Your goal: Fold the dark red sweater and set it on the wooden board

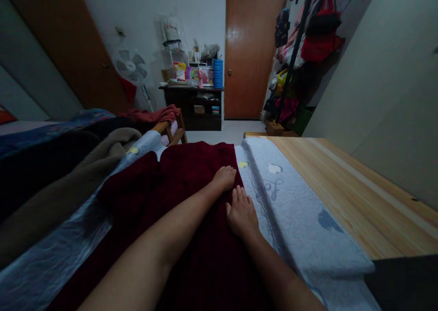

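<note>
A dark red blanket-like cloth (191, 178) is spread over a pale blue-grey printed sheet (290, 201). My left hand (226, 177) rests on the cloth near its far right edge, palm down, with its fingers slightly bent and pointing right. Nearer to me, my right hand (242, 213) lies flat along the same edge. Its fingers are stretched forward and the thumb stands a little apart. Neither hand visibly holds anything. The cloth is smooth under my arms and bunched at its left side.
Bare wooden boards (342, 174) run along the right wall. A brown blanket (82, 169) and other fabrics pile up on the left. Beyond the bed stand a white fan (132, 66), a dark cabinet (190, 103) and a wooden door (253, 50). Bags (323, 23) hang at the right.
</note>
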Demonstrator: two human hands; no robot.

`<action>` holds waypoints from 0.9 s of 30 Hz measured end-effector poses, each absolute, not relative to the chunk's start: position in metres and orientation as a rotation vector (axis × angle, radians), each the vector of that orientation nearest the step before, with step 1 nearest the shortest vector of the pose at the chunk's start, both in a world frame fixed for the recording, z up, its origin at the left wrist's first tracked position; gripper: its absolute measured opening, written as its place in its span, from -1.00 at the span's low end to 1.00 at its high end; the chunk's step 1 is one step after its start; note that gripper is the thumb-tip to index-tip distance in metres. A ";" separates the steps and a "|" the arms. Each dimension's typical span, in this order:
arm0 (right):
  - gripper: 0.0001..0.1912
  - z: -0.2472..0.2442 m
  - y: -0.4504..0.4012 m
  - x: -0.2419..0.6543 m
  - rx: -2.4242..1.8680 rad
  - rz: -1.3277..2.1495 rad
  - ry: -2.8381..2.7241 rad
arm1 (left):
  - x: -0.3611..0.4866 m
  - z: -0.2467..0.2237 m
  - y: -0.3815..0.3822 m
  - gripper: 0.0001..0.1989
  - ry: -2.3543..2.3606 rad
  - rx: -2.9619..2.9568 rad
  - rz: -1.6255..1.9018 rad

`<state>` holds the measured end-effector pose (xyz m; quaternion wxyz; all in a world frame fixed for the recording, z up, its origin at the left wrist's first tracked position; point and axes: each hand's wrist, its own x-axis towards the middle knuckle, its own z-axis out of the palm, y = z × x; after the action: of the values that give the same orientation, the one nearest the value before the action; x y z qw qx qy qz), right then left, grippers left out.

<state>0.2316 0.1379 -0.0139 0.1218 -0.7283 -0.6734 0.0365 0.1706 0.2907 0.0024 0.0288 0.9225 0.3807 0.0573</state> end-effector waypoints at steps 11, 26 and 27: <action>-0.43 -0.008 0.097 0.232 -2.057 0.123 -2.044 | 0.108 0.018 0.144 -0.56 1.167 2.720 0.058; -0.40 -0.010 -0.024 0.224 -1.960 0.131 -2.156 | 0.073 -0.001 0.003 -0.43 1.234 2.669 0.265; -0.40 -0.010 -0.030 0.225 -1.956 0.129 -2.154 | 0.071 -0.002 0.000 -0.44 1.231 2.683 0.291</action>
<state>0.2246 -0.0300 -0.0104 0.1142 -0.6671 -0.7348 0.0439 0.0710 0.0002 -0.0016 0.0875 0.9011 0.4133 0.0977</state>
